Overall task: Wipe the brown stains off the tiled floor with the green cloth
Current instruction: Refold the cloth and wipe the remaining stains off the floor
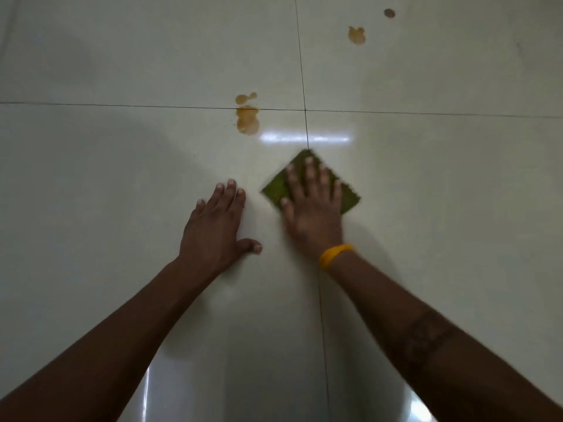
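A: How are the fingers (307,175) of the right hand (310,214) placed?

B: They are spread straight and pressed flat on the green cloth (350,199), which is laid on the tiled floor (122,166) across a grout line.

A: And the left hand (213,226)?

B: It is laid flat on the floor just beside the cloth, fingers apart, nothing held.

A: The stains?

B: 1 brown stain (247,120) is seen beyond the cloth, untouched; 2 smaller stains (356,35) are seen farther off.
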